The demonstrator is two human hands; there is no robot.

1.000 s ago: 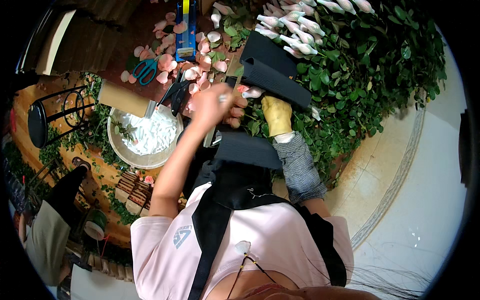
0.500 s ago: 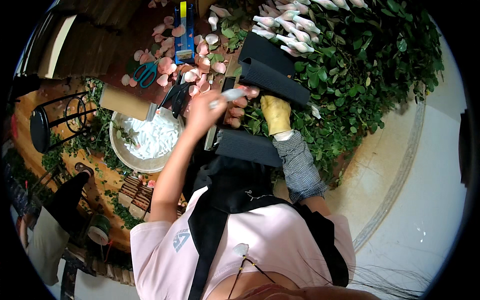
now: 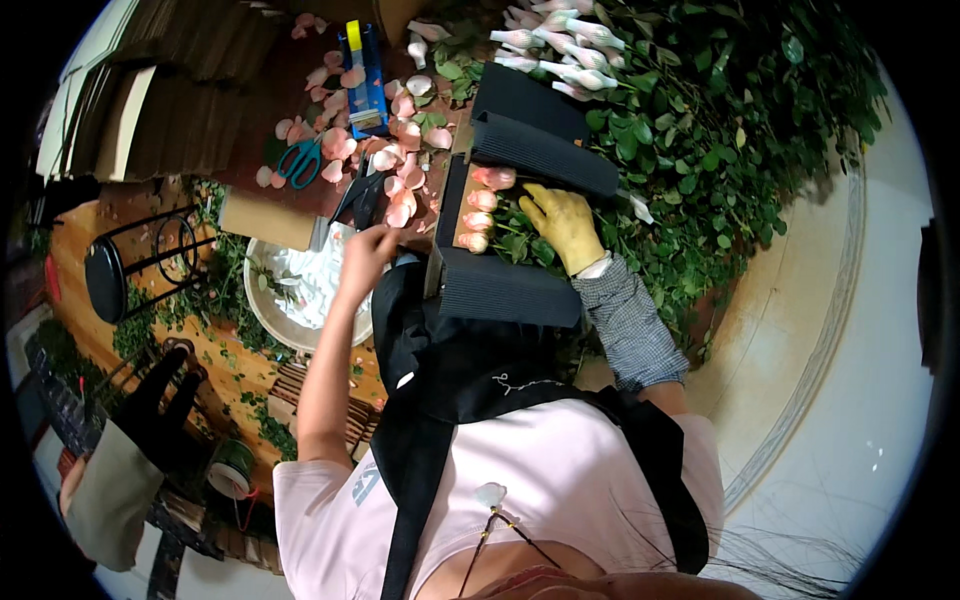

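Note:
My left hand [image 3: 370, 258], bare, is closed over the near right rim of a round basin [image 3: 252, 290] heaped with white foam sleeves [image 3: 305, 285]. What its fingers hold, if anything, is hidden. My right hand [image 3: 562, 225], in a yellow glove, has its thumb and fingers apart beside leafy stems. It seems to hold nothing. Just left of it, several pale pink roses [image 3: 482, 200] line up at the left end of a holder lined with dark ribbed padding [image 3: 510, 285]. A second padded flap [image 3: 540, 155] stands along its far side.
Pink petals [image 3: 405, 135], teal scissors [image 3: 299, 163], black-handled cutters [image 3: 362, 195] and a blue tape dispenser [image 3: 367, 90] lie on the table. Sleeved roses [image 3: 570, 50] and dense foliage [image 3: 690, 150] fill the far right. A black stool [image 3: 105, 280] and another person [image 3: 115, 480] are at left.
My left hand, which held a white foam sleeve by the roses, has drawn back left to the basin. My gloved hand has shifted slightly right and spread its fingers. The roses now show fully.

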